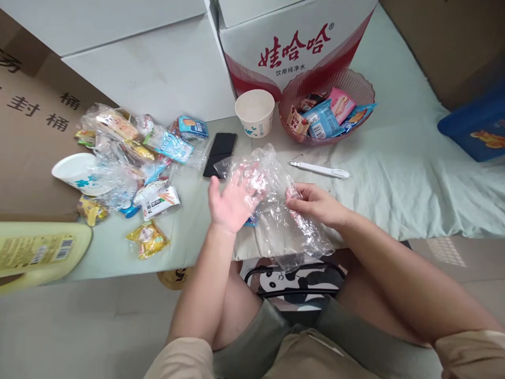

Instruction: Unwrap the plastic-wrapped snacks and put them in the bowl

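A clear plastic bag hangs crinkled over the near edge of the table in front of me. My right hand pinches its right side between thumb and fingers. With palm up and fingers spread, my left hand touches the bag's left side. Its fingertips show through the film; whether they are inside or behind it I cannot tell. Part of a small blue packet peeks out beside my left wrist. Just beyond the bag lie a black phone and a white utility knife.
Snack packets and a tipped paper cup are heaped at left, near a yellow jug. An upright paper cup and a pink bowl of snacks stand before a white-and-red carton. A blue container is at right.
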Available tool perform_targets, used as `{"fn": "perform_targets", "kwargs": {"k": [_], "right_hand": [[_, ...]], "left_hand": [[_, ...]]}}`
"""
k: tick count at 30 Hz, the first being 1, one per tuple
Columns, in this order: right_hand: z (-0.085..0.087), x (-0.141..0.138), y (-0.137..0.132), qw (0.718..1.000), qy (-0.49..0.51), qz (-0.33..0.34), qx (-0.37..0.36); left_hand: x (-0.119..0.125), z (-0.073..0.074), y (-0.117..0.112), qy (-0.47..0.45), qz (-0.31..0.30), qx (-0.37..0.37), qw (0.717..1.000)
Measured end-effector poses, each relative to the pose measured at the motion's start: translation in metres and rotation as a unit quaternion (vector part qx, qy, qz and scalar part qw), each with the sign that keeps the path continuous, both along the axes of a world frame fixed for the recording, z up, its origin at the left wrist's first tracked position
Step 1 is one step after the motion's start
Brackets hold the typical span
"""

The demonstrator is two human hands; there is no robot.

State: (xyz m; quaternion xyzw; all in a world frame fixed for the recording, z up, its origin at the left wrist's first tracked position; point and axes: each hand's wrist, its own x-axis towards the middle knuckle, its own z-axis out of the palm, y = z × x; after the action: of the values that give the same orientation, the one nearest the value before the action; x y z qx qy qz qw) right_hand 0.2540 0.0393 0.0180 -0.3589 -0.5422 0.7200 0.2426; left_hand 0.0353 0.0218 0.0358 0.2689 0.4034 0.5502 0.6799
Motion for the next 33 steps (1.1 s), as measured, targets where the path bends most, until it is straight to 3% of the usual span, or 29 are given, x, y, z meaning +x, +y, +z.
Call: {"fn": "perform_targets", "kwargs": {"k": [6,11,16,20,24,28,33], "right_hand": [[-0.008,-0.006,-0.002,0.997,-0.057,-0.056,0.019],[-0.001,0.003,0.001,0.998,-0.033,-0.047,0.026],[0.004,0.014,0.004,0.997,-0.012,-0.071,-0.001],[0.002,0.012,0.004,0.999,-0.040,-0.036,0.007],[0.000,0.011,0.003,0.993,-0.019,-0.119,0.004],[0.000,0.012,0.001,0.981,0.083,-0.178,0.003],[0.004,0.013,0.002,0.981,0.135,-0.134,-0.045]], "left_hand": [[0.007,-0.016,-0.001,0.038,-0.143,-0.029,0.988],[0.009,-0.018,-0.005,0.161,-0.090,-0.049,0.982],[0.007,-0.018,-0.006,0.195,-0.160,-0.041,0.967],[0.006,-0.019,-0.004,0.224,-0.157,-0.012,0.962],[0.003,-0.016,-0.004,0.277,-0.170,-0.027,0.945],[-0.001,-0.010,-0.007,0.206,-0.156,-0.003,0.966],[-0.003,-0.009,-0.005,0.120,-0.108,0.033,0.986]]}}
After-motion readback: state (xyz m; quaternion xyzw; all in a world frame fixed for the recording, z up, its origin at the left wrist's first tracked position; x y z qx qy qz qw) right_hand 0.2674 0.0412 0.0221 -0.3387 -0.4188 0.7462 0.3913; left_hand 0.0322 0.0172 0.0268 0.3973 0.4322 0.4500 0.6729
